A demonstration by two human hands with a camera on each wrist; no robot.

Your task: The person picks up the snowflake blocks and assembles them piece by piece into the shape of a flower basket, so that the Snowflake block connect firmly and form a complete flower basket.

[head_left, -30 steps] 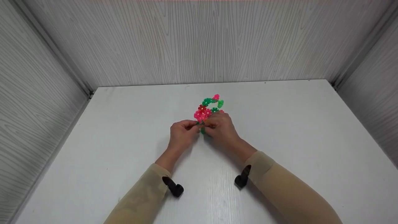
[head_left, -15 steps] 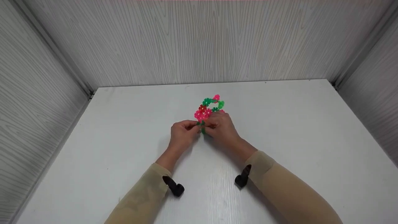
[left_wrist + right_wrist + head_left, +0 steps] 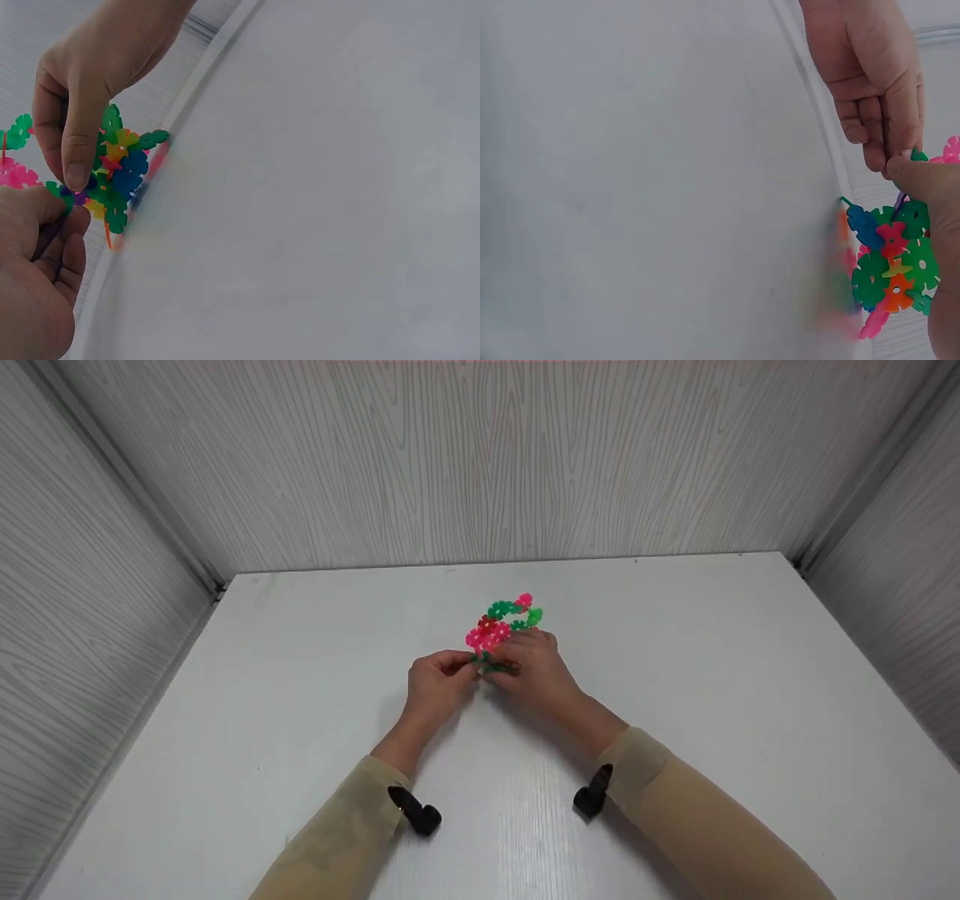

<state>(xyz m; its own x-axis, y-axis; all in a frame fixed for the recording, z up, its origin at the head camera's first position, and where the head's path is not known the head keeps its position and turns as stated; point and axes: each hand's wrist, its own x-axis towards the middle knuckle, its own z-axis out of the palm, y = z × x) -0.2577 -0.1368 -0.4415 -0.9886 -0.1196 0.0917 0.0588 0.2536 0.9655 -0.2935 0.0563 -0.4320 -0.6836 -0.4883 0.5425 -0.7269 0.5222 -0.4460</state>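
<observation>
A toy built from interlocking plastic snowflake discs is held between both hands over the white table. Pink, red and green discs show at its far side in the head view, with an open loop of green discs behind. My left hand pinches a green disc at its near left with thumb and forefinger. From the right, my right hand grips the body of the toy and hides much of it. Blue, orange, yellow and green discs of the body show below the fingers in the right wrist view.
The white table spreads around the hands. Pale wood-grain panels stand at the back and at both sides. Small black wrist devices stick out from both beige sleeves.
The toy has tilted slightly, its far loop now a little lower in view. A green disc under the right thumb has turned flatter. Both hands keep their hold.
</observation>
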